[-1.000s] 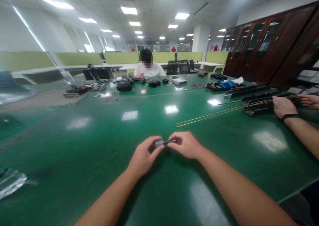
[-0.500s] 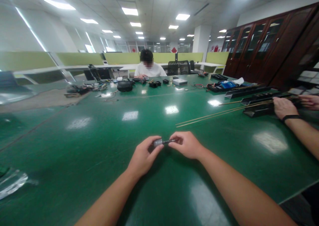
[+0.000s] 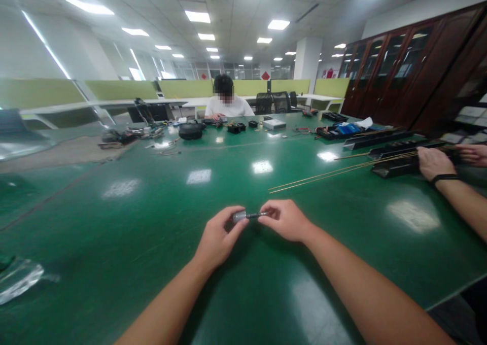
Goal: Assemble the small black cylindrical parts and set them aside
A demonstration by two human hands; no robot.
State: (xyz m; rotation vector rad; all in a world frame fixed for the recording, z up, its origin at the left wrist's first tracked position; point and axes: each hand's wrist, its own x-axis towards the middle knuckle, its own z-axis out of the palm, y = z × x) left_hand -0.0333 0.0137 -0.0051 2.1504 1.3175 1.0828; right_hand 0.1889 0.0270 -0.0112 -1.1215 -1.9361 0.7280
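Note:
In the head view, my left hand (image 3: 218,236) is closed around a small silver-grey cylinder (image 3: 239,216), thumb and fingers on its sides. A thin dark rod (image 3: 253,215) runs from the cylinder's right end toward my right hand (image 3: 285,219). The fingertips of that hand pinch the rod's far end, which they partly hide. Both hands are just above the green tabletop (image 3: 163,248), with the cylinder and rod lying level between them. Whether the two pieces are joined cannot be made out.
Long thin brass-coloured rods (image 3: 319,176) reach in from the right, beside black channel pieces (image 3: 393,167) and a co-worker's hands (image 3: 436,163). Clear plastic (image 3: 23,279) lies at left. A black case (image 3: 190,130) and electronic parts line the far side, where another person (image 3: 228,104) sits.
The hands and the grip on both pieces look almost the same. A slightly longer stretch of the dark rod shows between the hands, which are a touch farther apart.

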